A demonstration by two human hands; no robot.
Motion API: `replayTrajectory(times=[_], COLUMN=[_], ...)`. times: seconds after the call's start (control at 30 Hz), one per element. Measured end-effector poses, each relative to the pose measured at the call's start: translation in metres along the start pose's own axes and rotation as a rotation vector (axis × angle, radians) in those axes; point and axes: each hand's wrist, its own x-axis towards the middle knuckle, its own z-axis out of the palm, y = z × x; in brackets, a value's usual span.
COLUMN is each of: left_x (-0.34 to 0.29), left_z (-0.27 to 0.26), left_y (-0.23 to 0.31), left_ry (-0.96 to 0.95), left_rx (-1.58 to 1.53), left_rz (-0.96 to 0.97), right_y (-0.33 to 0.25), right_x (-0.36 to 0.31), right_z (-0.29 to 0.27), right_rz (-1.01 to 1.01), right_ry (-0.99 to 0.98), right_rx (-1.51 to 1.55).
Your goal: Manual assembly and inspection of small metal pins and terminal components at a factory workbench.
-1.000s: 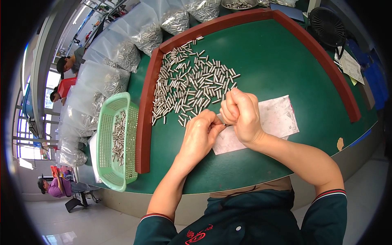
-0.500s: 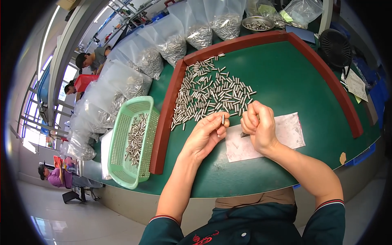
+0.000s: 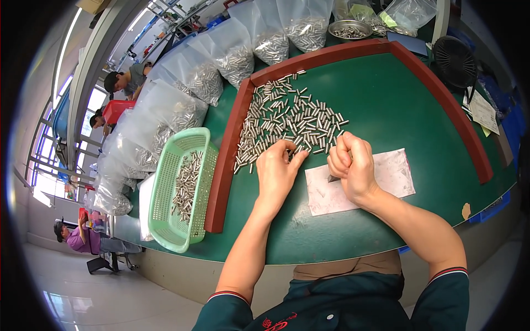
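A heap of short silver metal pins (image 3: 290, 118) lies on the green table top (image 3: 386, 94) inside a red-brown raised border (image 3: 229, 151). My left hand (image 3: 277, 170) rests palm down at the near edge of the heap. Its curled fingertips touch the pins, and they hide whether one is pinched. Just to its right my right hand (image 3: 352, 165) is a closed fist over a white paper sheet (image 3: 386, 176). A small dark pointed tool (image 3: 333, 178) sticks out below the fist.
A light green plastic basket (image 3: 165, 193) holding pins stands left of the border. Several clear bags of pins (image 3: 221, 60) line the far left and back edge, beside a metal bowl (image 3: 349, 27). A black fan (image 3: 455, 55) and papers (image 3: 483, 110) are at right. Other people sit at far left.
My left hand, which held a pin up near my right hand, has moved forward to the heap's edge. The right fist stays over the paper.
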Motion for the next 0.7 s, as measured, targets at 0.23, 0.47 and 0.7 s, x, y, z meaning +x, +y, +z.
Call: replayTrajectory(times=[0.23, 0.47, 0.7], left_x=[-0.001, -0.003, -0.004], left_z=[0.007, -0.005, -0.003], left_y=[0.0, 0.001, 0.0], left_ry=[-0.054, -0.368, -0.389], left_rx=[-0.078, -1.033, -1.151], left_rz=[0.053, -0.247, -0.182], right_y=[-0.002, -0.001, -0.001], right_x=[-0.001, -0.002, -0.001], right_z=[0.001, -0.001, -0.001], right_rz=[0.003, 0.013, 0.022], right_ry=[0.016, 0.023, 0.026], right_rx=[0.0, 0.007, -0.022])
